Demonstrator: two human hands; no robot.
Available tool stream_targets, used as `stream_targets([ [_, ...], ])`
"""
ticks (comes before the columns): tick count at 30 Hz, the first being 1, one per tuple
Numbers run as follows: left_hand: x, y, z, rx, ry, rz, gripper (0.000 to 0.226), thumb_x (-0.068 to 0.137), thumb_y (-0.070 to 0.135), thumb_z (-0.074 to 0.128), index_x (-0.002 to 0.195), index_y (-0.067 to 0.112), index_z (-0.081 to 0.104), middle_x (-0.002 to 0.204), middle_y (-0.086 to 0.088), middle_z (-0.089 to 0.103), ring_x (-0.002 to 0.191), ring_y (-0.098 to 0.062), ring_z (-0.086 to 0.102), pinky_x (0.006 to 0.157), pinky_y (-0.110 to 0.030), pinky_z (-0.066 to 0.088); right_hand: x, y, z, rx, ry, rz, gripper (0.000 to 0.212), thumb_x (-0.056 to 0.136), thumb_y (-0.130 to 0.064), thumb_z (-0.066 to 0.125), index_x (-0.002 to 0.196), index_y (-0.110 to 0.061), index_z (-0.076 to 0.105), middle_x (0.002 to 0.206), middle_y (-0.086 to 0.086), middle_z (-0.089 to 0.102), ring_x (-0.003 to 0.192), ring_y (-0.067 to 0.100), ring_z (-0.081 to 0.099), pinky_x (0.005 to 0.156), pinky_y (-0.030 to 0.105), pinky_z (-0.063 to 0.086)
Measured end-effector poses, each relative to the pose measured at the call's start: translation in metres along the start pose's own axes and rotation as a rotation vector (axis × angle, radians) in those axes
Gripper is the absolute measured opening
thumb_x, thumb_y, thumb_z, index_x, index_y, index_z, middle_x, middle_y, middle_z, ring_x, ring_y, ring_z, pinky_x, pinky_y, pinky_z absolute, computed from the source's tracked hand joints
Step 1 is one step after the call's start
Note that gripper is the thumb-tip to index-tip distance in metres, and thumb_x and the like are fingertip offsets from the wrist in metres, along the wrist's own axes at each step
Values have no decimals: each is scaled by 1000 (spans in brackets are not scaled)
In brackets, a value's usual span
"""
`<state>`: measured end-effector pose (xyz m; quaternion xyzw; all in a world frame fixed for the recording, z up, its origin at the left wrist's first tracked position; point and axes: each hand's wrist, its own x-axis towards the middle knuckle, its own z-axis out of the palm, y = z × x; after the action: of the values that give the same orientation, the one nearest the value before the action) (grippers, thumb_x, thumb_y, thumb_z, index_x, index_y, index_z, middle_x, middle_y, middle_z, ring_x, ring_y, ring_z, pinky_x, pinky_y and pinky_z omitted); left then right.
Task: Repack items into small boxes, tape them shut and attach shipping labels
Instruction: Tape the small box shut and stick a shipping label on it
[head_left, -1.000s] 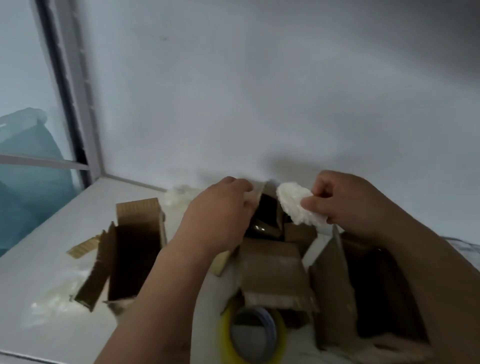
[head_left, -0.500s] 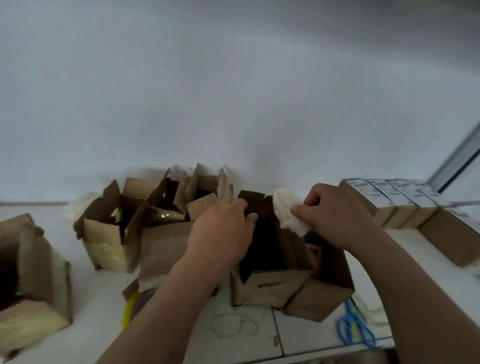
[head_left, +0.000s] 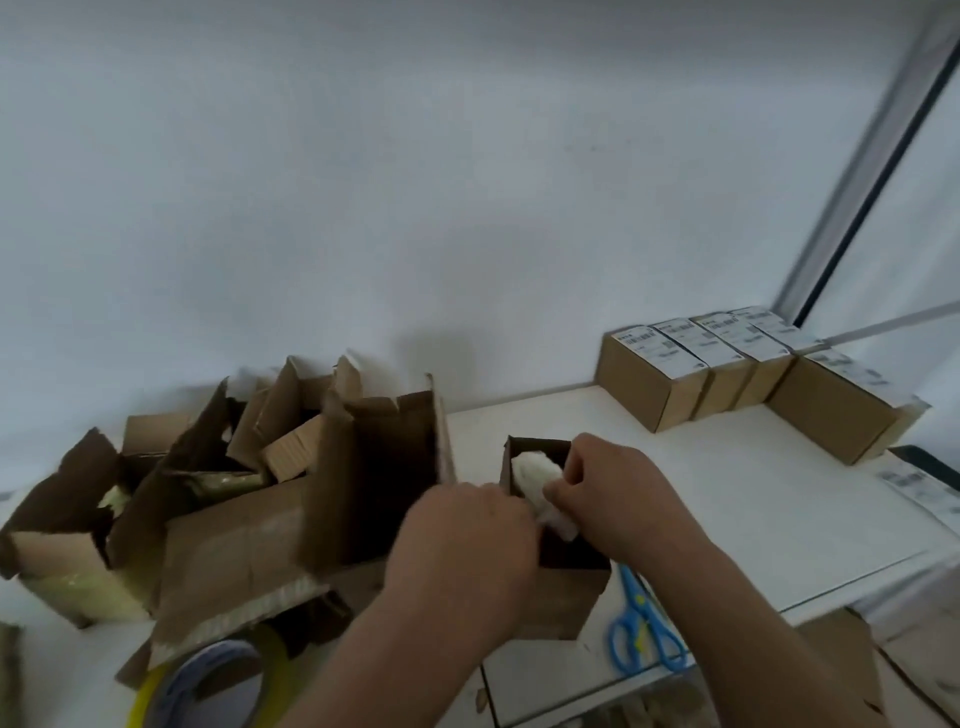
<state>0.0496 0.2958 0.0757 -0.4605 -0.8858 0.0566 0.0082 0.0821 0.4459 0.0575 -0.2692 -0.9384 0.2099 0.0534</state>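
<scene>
Far left of both hands, well apart from the grip: torn-open used boxes (head_left: 171, 499) heaped on the tabletop (head_left: 727, 499), w/ a tape roll (head_left: 208, 686) at the near edge just below them. Left hand (head_left: 467, 540) sits at the near-left rim of the small box (head_left: 561, 587), fingers curled over the edge; looks like it steadies the box, though whether it truly grips the wall or only rests there can't be told from this angle. Right hand (head_left: 613, 493) is directly beside it, touching or nearly so, pinching a white foam wad (head_left: 540, 480) btwn thumb and fingertips, wad half down in the box mouth. Step in hand, by my read: repacking, i.e. padding going into the box; no tape or label on it yet. Next move prob. calls for pushing the wad fully below the rim so the flaps can close flat, then reaching left for the tape. Blue scissors (head_left: 644, 639) lie just right of the box, below the right wrist. Farther right and back, well apart: row of sealed, labelled boxes (head_left: 675, 384); loose labels (head_left: 919, 486) at the right edge.
</scene>
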Motion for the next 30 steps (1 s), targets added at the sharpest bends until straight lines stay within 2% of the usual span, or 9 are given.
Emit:
stream_targets([
  [2, 1, -6, 5, 91, -25, -83, 30, 106, 39, 34, 105, 21, 59, 97, 1, 61, 87, -16, 61, 68, -31, 40, 1, 3, 2, -40, 5, -16, 16, 90, -33, 57, 91, -17, 52, 83, -3, 55, 81, 16, 52, 66, 29, 39],
  [5, 8, -5, 10, 100, -55, -133, 42, 106, 45, 25, 101, 22, 61, 77, 4, 46, 80, -15, 60, 63, -29, 36, 3, 4, 1, -67, 38, -25, 14, 92, -32, 53, 95, -19, 49, 81, -4, 49, 78, 16, 50, 65, 30, 37],
  [9, 25, -4, 23, 86, -104, -34, 33, 108, 33, 28, 122, 19, 54, 91, -1, 55, 91, -20, 64, 65, -31, 46, 2, -3, 4, -125, 43, -29, 15, 92, -28, 54, 99, -19, 44, 84, -2, 49, 78, 19, 50, 66, 31, 37],
  [13, 37, -15, 36, -145, -149, -114, 29, 105, 35, 36, 103, 18, 59, 92, -2, 58, 89, -17, 63, 69, -28, 48, 2, -12, 4, -185, 35, -56, 15, 92, -22, 56, 98, -18, 42, 94, 4, 57, 80, 22, 51, 66, 31, 34],
  [16, 43, -20, 45, -201, -195, -89, 22, 100, 21, 43, 104, 13, 63, 102, -5, 65, 90, -19, 63, 79, -30, 53, 8, -23, 16, -219, -64, -89, 22, 91, -17, 59, 111, -10, 54, 108, 6, 63, 97, 24, 62, 70, 29, 39],
  [18, 44, -23, 46, -216, -200, -72, 20, 97, 16, 44, 105, 11, 62, 104, -6, 66, 84, -18, 60, 77, -27, 50, 15, -27, 29, -188, -150, -52, 27, 91, -15, 61, 116, -7, 55, 113, 9, 64, 102, 24, 63, 75, 30, 43],
  [24, 43, -27, 50, -302, -176, -96, 21, 100, 21, 43, 107, 14, 62, 100, -2, 63, 83, -17, 57, 72, -28, 47, 32, -25, 25, -157, -339, 36, 22, 93, -11, 54, 110, -3, 64, 117, 13, 65, 106, 27, 62, 80, 29, 48],
  [27, 43, -27, 50, -304, -155, -90, 23, 101, 23, 40, 107, 15, 61, 103, -3, 63, 85, -18, 57, 74, -30, 49, 32, -27, 12, -213, -534, -36, 37, 96, -6, 49, 131, -10, 59, 130, 10, 59, 119, 27, 56, 92, 31, 46],
  [30, 42, -26, 50, -347, -168, -128, 22, 102, 27, 41, 111, 18, 59, 93, 3, 58, 86, -15, 58, 81, -32, 53, 30, -26, 10, -322, -658, -117, 47, 95, -4, 48, 140, -18, 51, 134, 9, 55, 121, 28, 52, 88, 30, 41],
])
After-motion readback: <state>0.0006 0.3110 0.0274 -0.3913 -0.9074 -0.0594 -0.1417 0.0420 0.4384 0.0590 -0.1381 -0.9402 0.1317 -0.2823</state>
